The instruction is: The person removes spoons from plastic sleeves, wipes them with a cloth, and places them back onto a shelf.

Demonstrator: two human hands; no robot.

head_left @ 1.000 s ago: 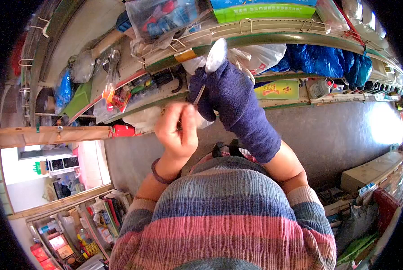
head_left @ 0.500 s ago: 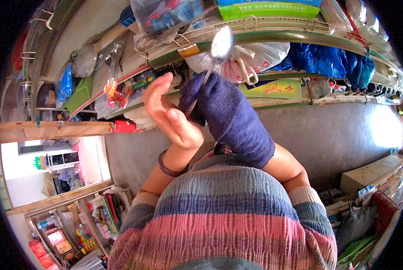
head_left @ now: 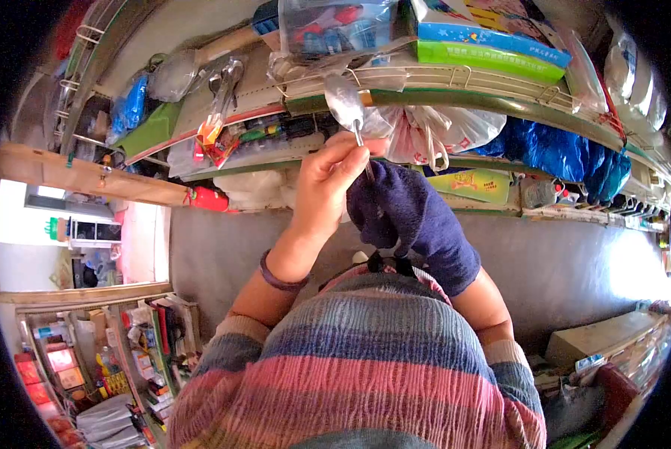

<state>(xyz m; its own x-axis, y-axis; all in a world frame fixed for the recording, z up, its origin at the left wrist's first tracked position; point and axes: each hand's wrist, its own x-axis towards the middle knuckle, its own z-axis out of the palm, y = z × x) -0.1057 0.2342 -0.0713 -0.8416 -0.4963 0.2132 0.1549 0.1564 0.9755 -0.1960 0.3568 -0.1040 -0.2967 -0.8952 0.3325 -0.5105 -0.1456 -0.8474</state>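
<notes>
A metal spoon (head_left: pixel 344 102) points up and away from me, its bowl in front of the shelf edge. My left hand (head_left: pixel 334 168) pinches the spoon's handle just below the bowl, thumb against fingers; a dark band is round that wrist. Dark blue cloth (head_left: pixel 418 217) covers my right hand (head_left: pixel 384 198) and forearm like a sleeve or mitt. The lower end of the handle runs into the cloth, where the covered right hand is closed round it. The fingers under the cloth are hidden.
Shelves (head_left: pixel 455 78) ahead hold a blue and green box (head_left: pixel 492 52), white plastic bags (head_left: pixel 462 127) and blue bags (head_left: pixel 545 153). A red extinguisher-like object (head_left: pixel 209 198) is at left. A long box (head_left: pixel 605 337) lies at right, and a goods rack (head_left: pixel 88 359) stands at lower left.
My left hand has gone from open beside the cloth to pinching the spoon near its bowl. The cloth-covered hand is lower, and the view has shifted.
</notes>
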